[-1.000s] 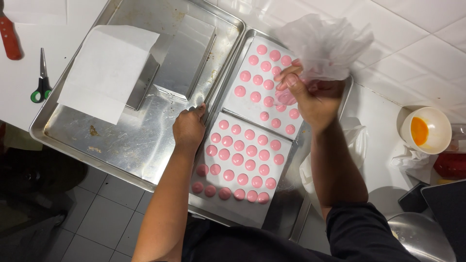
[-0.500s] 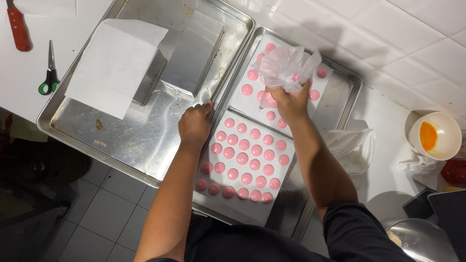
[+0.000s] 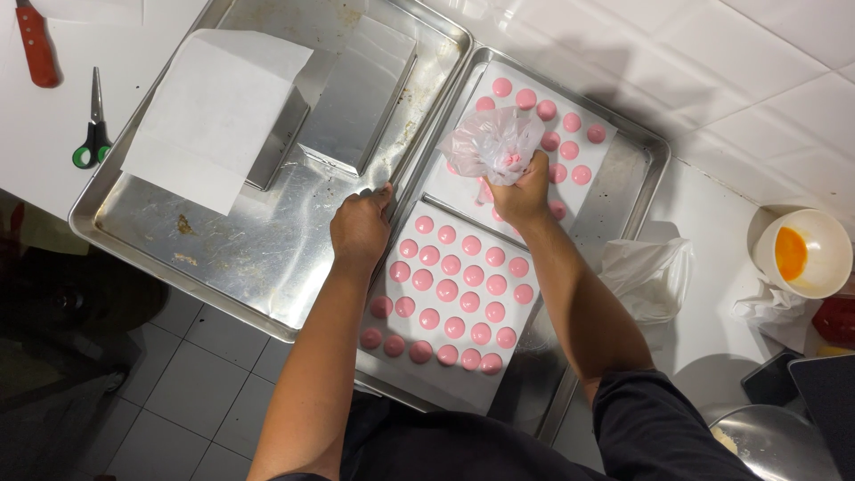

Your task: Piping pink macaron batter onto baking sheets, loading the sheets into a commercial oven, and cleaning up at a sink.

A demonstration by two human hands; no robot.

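- Right hand (image 3: 521, 194) — fist closed around clear piping bag (image 3: 492, 142), over the far sheet of pink rounds (image 3: 559, 120).
- Left hand (image 3: 361, 230) — fingers curled, pressing the near paper sheet (image 3: 450, 298) at the tray rim (image 3: 648, 151).

Two trays side by side on your bench (image 3: 53, 134): left tray (image 3: 240, 258) holds folded paper (image 3: 214, 111); right tray (image 3: 637, 169) holds piped rounds (image 3: 459, 303). Scissors (image 3: 92, 125) lie far left, bowl (image 3: 802, 254) far right.

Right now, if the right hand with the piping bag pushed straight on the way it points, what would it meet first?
Probably the far paper sheet of pink rounds in the tray; the right hand grips the piping bag just above it, though height is unclear.
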